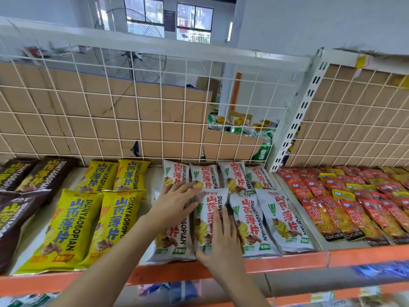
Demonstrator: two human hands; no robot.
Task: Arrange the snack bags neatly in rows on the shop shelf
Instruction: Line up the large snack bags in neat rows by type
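Right now you are pressing both hands flat on the white snack bags (285, 216) that say SHANYAOBOPIAN. Your left hand (174, 204) is lying with its fingers spread wide over the front bag at the left end of the white group. Your right hand (221, 240) is resting with straight fingers on the next front bag (208, 207). The white bags are lying in two rows on the shelf (287, 261) with the orange edge. Yellow bags (66, 224) showing the same word are lying to the left, dark brown bags (13, 218) past them, and red packets (332, 209) to the right.
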